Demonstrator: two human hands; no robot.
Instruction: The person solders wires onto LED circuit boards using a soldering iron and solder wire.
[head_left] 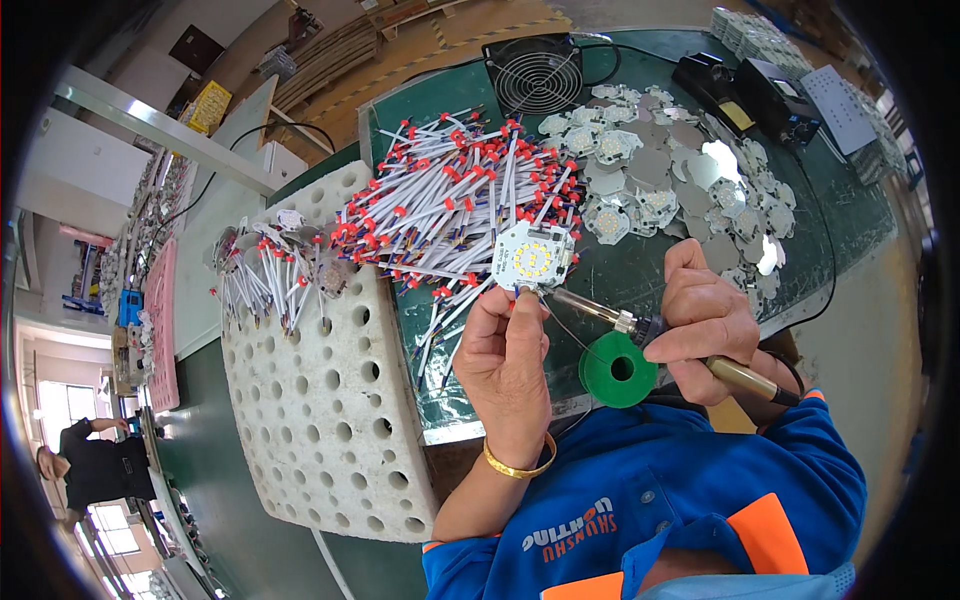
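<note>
My left hand (510,370) pinches a white LED board (512,250) by its near edge, its yellow LEDs facing up. In my right hand (708,318) is a soldering iron (590,307), its tip at the board's near edge beside my left fingertips. Between my hands sits a green solder spool (598,386), with thin solder wire running toward the board. Just beyond the board lies a big heap of white-sleeved wires (440,205) with red connectors. The exact contact of tip and solder is too small to make out.
Loose LED boards (650,165) are piled at the far right of the green table (840,235). A fan (535,80) and a black soldering station (775,105) stand behind. On the left, a holed white foam block (300,440) carries wired boards (275,270). Another person (105,465) is far left.
</note>
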